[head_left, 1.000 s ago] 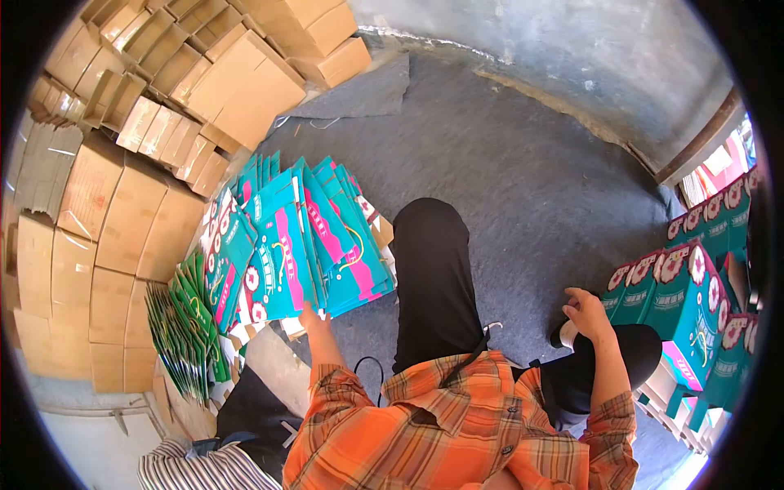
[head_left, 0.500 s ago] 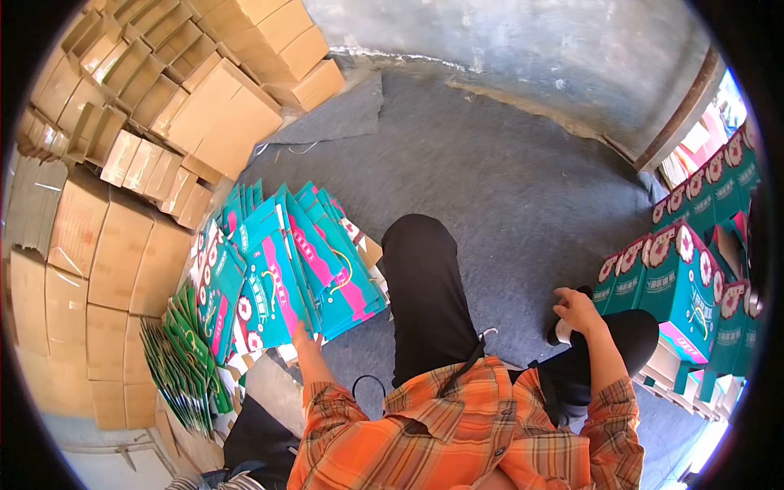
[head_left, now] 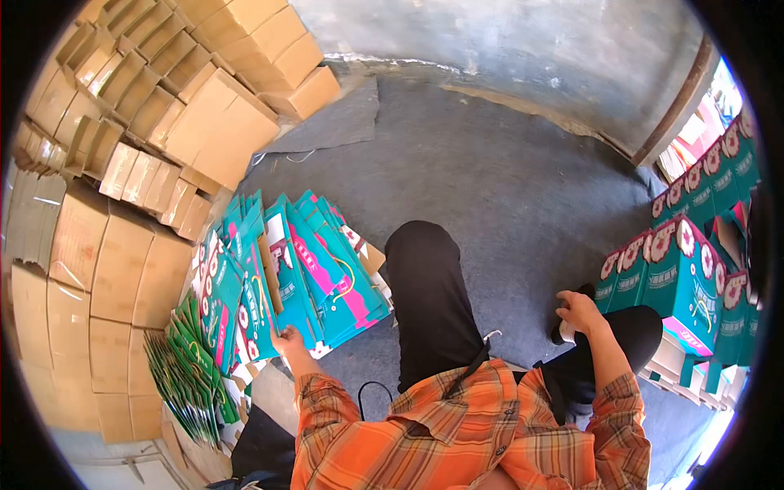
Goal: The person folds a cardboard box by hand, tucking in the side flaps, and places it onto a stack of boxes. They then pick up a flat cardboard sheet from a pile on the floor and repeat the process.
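Note:
At the lower edge of a pile of flattened teal and pink cartons (head_left: 359,306), my left hand (head_left: 290,340) pinches the edge of one flattened carton (head_left: 260,298). That carton is tipped up to the left, and brown cardboard shows along its side. Other cartons with yellow cord handles lie to its right, touching or overlapping it. My right hand (head_left: 580,312) rests by my bent knee, fingers loosely apart with nothing in them. Assembled teal boxes with pink flower prints (head_left: 682,273) stand to its right.
Brown cardboard boxes (head_left: 122,261) are stacked high on the left. Flattened green cartons (head_left: 184,371) lean in a bundle near them. A grey wall (head_left: 506,41) rises behind the dark floor covering (head_left: 490,155). A row of teal boxes lines the right side, near a bright opening.
My left hand has moved slightly left and closed on a carton, which has tilted up and left away from the pile. My right hand stays in place.

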### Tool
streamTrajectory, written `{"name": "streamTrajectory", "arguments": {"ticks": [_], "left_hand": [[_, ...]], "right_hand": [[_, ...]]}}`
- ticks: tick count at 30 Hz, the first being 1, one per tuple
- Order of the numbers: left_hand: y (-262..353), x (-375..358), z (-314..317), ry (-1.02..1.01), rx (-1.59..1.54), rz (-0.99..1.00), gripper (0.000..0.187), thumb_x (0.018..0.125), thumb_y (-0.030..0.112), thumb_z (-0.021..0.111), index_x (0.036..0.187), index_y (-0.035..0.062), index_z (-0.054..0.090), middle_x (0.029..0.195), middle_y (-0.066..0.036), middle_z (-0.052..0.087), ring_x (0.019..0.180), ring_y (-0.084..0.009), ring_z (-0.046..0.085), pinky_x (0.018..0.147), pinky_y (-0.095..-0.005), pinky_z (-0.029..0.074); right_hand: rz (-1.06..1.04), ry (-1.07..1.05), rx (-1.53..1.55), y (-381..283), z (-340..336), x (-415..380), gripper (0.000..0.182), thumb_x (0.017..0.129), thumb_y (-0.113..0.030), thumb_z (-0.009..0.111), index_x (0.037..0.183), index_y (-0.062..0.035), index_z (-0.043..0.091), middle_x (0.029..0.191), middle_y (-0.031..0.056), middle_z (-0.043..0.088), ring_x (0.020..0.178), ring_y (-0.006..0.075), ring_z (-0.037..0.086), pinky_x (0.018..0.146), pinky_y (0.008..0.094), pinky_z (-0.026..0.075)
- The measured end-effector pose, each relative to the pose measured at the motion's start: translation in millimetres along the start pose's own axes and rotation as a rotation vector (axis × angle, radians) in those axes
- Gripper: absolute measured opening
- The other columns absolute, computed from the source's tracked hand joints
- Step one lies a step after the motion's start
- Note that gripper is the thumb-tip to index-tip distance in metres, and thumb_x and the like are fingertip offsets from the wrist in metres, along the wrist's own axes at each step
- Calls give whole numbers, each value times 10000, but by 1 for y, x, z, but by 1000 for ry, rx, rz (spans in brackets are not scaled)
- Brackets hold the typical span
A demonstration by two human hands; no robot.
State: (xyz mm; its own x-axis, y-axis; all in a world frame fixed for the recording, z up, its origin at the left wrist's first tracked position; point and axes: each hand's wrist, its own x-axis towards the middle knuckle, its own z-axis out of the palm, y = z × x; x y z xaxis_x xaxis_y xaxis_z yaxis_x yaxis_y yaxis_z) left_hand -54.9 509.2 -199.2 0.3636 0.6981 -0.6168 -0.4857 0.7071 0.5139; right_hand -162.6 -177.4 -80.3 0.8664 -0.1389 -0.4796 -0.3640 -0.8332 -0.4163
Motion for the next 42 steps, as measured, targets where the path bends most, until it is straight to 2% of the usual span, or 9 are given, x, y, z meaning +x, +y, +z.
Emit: {"name": "streamTrajectory", "arguments": {"ticks": [5, 8, 9, 15, 17, 23, 29, 32, 42], "left_hand": [[-40, -45, 6, -297, 70, -106, 184, 857, 184, 627, 776, 95, 488, 623, -18, 482, 534, -170, 484, 546, -292, 463], [-100, -115, -41, -583, 347, -334, 237, 816, 215, 686, 993, 112, 567, 824, -17, 610, 702, -185, 590, 648, -354, 497], [-107, -138, -62, -580, 359, -645, 296, 818, 235, 693, 1062, 120, 570, 936, -35, 625, 805, -198, 606, 707, -350, 513], [-124, -146, -158, -324, 568, -451, 396, 883, 364, 625, 1188, 127, 538, 1104, -59, 605, 1002, -243, 570, 857, -404, 487], [-99, -102, -174, -105, 272, -567, 453, 915, 430, 555, 1239, 115, 518, 1196, -59, 575, 1085, -265, 538, 939, -445, 447], [-58, -66, -149, -82, 252, -93, 439, 941, 417, 503, 1263, 119, 514, 1251, -69, 555, 1119, -269, 528, 951, -457, 442], [-40, -84, -116, -142, 124, -186, 408, 855, 309, 655, 1191, 94, 570, 1178, -47, 596, 1061, -259, 553, 911, -455, 469], [-40, -88, -92, -270, 126, -139, 344, 934, 243, 518, 1212, 41, 532, 1199, -94, 586, 1088, -271, 558, 948, -448, 458], [-36, -139, 28, -317, 124, -34, 242, 941, 97, 467, 1125, -55, 505, 1118, -157, 590, 1010, -274, 598, 857, -398, 540]], "right_hand": [[-39, 12, 0, -10, 0, 2, 418, 779, -134, 671, 1175, -28, 587, 893, 152, 671, 870, 310, 642, 784, 391, 496], [-43, 8, -10, -14, -2, 2, 427, 781, -115, 662, 1188, -20, 577, 885, 144, 675, 851, 290, 650, 771, 376, 502], [-38, 4, -14, -15, -3, 1, 426, 781, -115, 660, 1189, -21, 577, 882, 141, 674, 852, 290, 649, 772, 375, 502], [-11, 10, -2, -14, -5, -6, 428, 777, -124, 666, 1186, -33, 582, 882, 141, 673, 849, 298, 648, 774, 374, 502], [-14, 6, 7, -15, -5, -8, 413, 777, -135, 674, 1171, -41, 593, 894, 149, 671, 873, 316, 641, 790, 390, 497], [-58, 13, -29, -14, -3, -3, 416, 775, -142, 676, 1169, -41, 592, 898, 155, 670, 882, 325, 639, 798, 396, 495], [-87, 24, -29, -12, -1, -3, 432, 776, -139, 667, 1184, -31, 579, 891, 157, 669, 878, 315, 642, 797, 383, 496], [-84, 16, -46, -10, -1, -2, 426, 779, -155, 670, 1181, -41, 583, 916, 166, 667, 908, 326, 635, 813, 400, 492], [-96, 22, -34, -19, -11, -6, 430, 799, -169, 662, 1203, -54, 573, 959, 175, 669, 940, 340, 631, 835, 419, 487]]}}
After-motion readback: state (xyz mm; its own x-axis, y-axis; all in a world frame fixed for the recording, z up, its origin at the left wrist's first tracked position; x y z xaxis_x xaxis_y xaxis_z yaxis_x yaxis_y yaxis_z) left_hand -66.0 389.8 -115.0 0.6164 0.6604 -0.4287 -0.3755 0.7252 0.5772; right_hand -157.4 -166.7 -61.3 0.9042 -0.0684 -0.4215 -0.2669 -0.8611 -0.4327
